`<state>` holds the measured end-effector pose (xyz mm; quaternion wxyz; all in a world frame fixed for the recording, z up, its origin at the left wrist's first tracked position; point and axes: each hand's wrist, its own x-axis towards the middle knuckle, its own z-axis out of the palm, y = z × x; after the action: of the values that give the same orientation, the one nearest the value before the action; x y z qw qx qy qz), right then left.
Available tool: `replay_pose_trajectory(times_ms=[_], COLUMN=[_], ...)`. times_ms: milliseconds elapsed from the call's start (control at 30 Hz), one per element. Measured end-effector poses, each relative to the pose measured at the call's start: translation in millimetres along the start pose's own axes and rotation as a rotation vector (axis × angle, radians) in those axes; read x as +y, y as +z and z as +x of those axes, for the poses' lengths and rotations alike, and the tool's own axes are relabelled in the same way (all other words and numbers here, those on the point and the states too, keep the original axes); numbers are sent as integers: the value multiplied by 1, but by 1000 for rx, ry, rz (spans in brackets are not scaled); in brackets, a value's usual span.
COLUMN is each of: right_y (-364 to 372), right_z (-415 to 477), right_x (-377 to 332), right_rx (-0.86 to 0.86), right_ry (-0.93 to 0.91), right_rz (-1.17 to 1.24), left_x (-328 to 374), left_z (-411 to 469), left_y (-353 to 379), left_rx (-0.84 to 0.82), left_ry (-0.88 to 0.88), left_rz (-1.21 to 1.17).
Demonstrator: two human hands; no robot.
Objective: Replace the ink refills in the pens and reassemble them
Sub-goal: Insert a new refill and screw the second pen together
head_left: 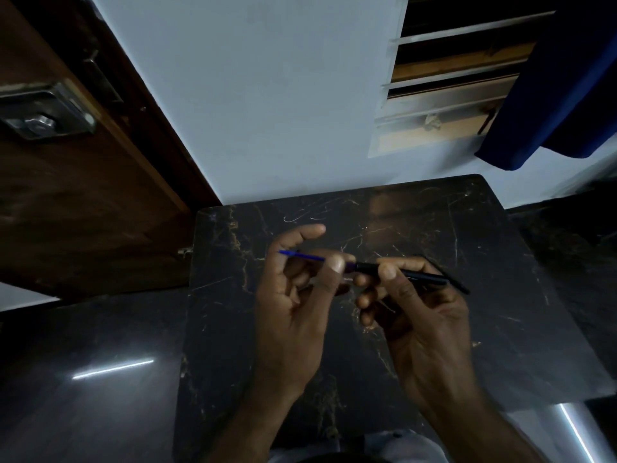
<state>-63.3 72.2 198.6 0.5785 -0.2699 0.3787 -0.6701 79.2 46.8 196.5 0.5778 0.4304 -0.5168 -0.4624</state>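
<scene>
Above the dark marble table [500, 295], my right hand [417, 305] grips a black pen barrel [424, 277] between thumb and fingers. The barrel runs from the middle out to the right. A thin blue ink refill [300, 255] sticks out of the barrel's left end and points left. My left hand [293, 289] pinches the refill near the barrel's mouth with thumb and fingers, its index finger raised. How far the refill sits inside the barrel is hidden.
A brown wooden door with a metal latch [43, 111] stands at the left. Behind the table are a pale wall [267, 95], a louvred window [450, 88] and a blue cloth [567, 95] at the upper right. Glossy dark floor surrounds the table.
</scene>
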Motion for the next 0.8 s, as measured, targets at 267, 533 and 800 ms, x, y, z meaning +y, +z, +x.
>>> replay_pose_trajectory(times_ms=[267,533,800], right_y=[23,30,28], right_z=[7,11,10], right_x=[-6,0,17], right_rx=[-98,-102,-77], right_ry=[-76,-63,6], right_rz=[33,83,131], left_x=[16,12,1], left_z=[21,26,23], left_y=[-18,-24,-33], left_rx=[-142,-302,-323], left_ry=[-136,-76,-91], left_rz=[-121,-44,52])
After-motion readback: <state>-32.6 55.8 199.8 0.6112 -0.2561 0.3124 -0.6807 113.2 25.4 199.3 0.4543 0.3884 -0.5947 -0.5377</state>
